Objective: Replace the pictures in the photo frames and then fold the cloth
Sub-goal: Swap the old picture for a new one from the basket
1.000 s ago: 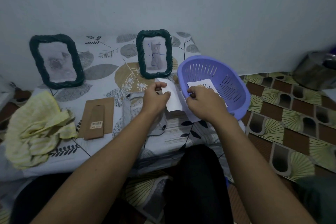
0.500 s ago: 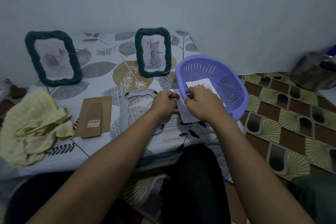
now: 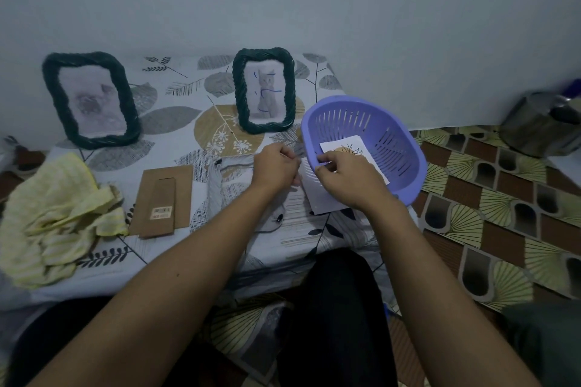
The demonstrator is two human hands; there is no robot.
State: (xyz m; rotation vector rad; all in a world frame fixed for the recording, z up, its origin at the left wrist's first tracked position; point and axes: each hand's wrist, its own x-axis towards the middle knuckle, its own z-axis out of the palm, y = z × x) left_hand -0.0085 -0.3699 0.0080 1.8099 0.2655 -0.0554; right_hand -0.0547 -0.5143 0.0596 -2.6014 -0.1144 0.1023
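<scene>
Two dark green woven photo frames stand against the wall: the left frame (image 3: 91, 100) with a faded picture, the right frame (image 3: 264, 89) with a cat picture. A third frame (image 3: 220, 188) lies flat on the table beside its brown cardboard backing (image 3: 160, 198). My left hand (image 3: 276, 166) and my right hand (image 3: 345, 181) both pinch a white picture sheet (image 3: 325, 201) in front of the purple basket (image 3: 377, 113). Another picture (image 3: 345, 148) lies inside the basket. The crumpled yellow cloth (image 3: 53, 214) sits at the table's left.
The low table (image 3: 176, 141) wears a leaf-print cover and stands against a pale wall. A metal pot (image 3: 540, 126) sits on the patterned floor mat (image 3: 503, 214) at the right. My dark-trousered knee (image 3: 336, 308) is at the table's front edge.
The white sheet, held up by my left hand a second ago, has come down to the table beside the basket. Both hands drew together on it.
</scene>
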